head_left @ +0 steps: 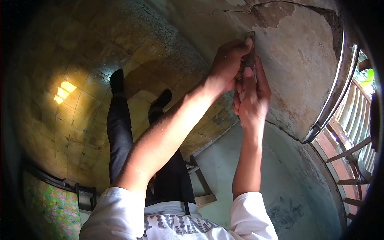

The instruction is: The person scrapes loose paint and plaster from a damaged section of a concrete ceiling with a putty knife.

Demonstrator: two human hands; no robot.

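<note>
Both hands are raised close together at the worn, peeling wall point(296, 60). My left hand point(230, 62) is closed round the upper part of a narrow, dark, flat piece point(250, 60), with its thumb near the top end. Just below and to the right, my right hand point(253, 94) grips the lower part of the same piece, its thumb pointing up and its fingers bent round it. The piece stands roughly upright against the wall surface. Its lower end is hidden by the fingers.
A crack point(280, 3) runs above broken plaster. At the right is a barred window point(352, 150). Yellow tiles point(86, 106) cover the floor, where my feet in dark footwear show. A wooden frame point(205, 180) stands behind my legs, and a flowered cloth point(52, 206) lies lower left.
</note>
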